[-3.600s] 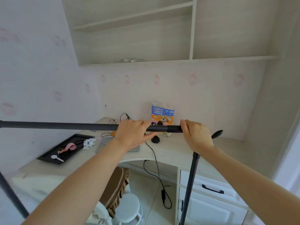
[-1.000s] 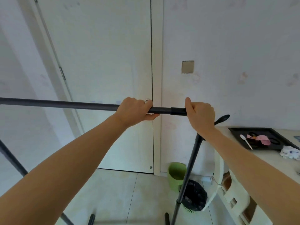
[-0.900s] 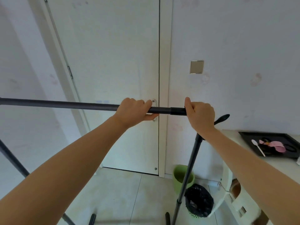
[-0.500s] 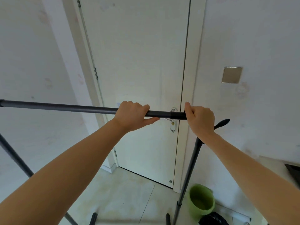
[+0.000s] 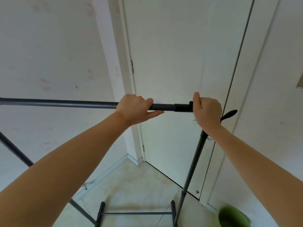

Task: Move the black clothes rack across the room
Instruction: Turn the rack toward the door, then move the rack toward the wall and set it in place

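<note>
The black clothes rack (image 5: 65,103) has a long horizontal top bar that crosses the view from the left edge to right of centre. My left hand (image 5: 134,108) is wrapped over that bar near its middle. My right hand (image 5: 207,111) grips the bar's right end, above the right upright pole (image 5: 191,171). A black hook tip (image 5: 229,114) sticks out just past my right hand. The left upright slants down at the left edge. The rack's base bars (image 5: 136,213) show near the floor at the bottom.
A closed white door (image 5: 180,63) stands straight ahead, with its frame and hinges on the left. White walls meet in a corner at the left. A green bin (image 5: 232,216) sits on the tiled floor at the bottom right. A wall plate (image 5: 300,82) is at the right edge.
The view has swung leftwards from the desk to the door and wall corner. The rack has turned with me, and both hands keep the same grip on the top bar.
</note>
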The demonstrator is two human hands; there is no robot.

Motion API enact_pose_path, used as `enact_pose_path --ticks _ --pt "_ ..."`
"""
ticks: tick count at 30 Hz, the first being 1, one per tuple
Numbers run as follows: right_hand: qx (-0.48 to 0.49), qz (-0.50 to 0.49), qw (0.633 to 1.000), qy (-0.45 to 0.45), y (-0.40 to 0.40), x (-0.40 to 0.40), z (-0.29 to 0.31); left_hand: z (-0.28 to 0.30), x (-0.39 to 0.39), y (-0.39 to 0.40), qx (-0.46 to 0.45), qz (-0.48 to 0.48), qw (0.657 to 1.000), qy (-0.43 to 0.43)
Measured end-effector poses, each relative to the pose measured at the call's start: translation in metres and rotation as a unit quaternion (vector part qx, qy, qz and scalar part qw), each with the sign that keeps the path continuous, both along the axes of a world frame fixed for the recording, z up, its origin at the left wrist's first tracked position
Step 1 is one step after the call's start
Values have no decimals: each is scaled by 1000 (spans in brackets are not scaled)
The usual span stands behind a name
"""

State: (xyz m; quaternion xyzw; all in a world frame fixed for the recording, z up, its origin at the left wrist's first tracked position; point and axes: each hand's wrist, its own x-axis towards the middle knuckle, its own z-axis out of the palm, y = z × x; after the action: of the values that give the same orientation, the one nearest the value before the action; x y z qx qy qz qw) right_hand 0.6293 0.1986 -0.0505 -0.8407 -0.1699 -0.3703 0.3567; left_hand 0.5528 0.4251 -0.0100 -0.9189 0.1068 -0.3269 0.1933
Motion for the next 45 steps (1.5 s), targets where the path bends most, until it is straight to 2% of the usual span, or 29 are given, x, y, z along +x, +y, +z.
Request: enact_pose_path --ticks 10,26,34,45 --pt "19 82 996 -19 131 55 13 6 24 122 25 88 996 -9" --pt "27 219 975 -6 372 129 6 0 50 330 8 206 978 -32" --pt "22 307 951 -8 478 181 5 -1 75 412 14 268 962 -40" --pt "19 377 926 13 600 230 -1 -6 100 500 28 340 939 -34"
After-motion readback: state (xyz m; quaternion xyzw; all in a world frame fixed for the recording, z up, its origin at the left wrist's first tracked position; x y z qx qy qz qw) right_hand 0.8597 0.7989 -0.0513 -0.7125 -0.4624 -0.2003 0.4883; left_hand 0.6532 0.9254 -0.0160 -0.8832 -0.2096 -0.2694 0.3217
